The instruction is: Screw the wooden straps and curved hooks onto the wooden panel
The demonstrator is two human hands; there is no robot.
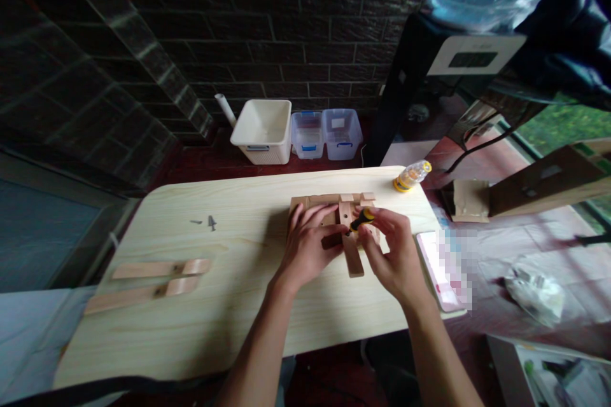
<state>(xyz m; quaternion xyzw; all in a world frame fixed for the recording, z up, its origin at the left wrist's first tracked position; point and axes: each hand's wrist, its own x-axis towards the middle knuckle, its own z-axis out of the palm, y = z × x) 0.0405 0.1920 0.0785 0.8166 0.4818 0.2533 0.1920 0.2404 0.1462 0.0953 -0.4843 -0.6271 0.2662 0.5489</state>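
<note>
At the left end of the tabletop (157,210) lie two loose wooden strips (147,269), roughly side by side, each with a curled piece near its right end. Beyond them, a few dark screws (212,222) sit together, within reach of the left arm.

Right of centre is the wooden block (296,202), with the left hand (308,245) laid over its left part. That hand's grip is spread, fingers fanned across the wood and thumb reaching toward the crossing strip (354,259), which runs over the block toward the near edge of the tabletop. Pressing down firmly there should stop block and strip from twisting, though the thumb is best kept clear of the driver's tip.

The right hand (394,248) has its grip pinched on the black-and-yellow screwdriver (365,215), whose tip meets the strip; whether a screw is seated there is too small to tell. The shaft leans; standing it more upright, pushing steadily along its axis and turning slowly would likely prevent slipping.

Farther right, a clear bottle (412,176) stands near the far corner, and a pink-and-white flat item (432,264) lies along the right edge.
</note>
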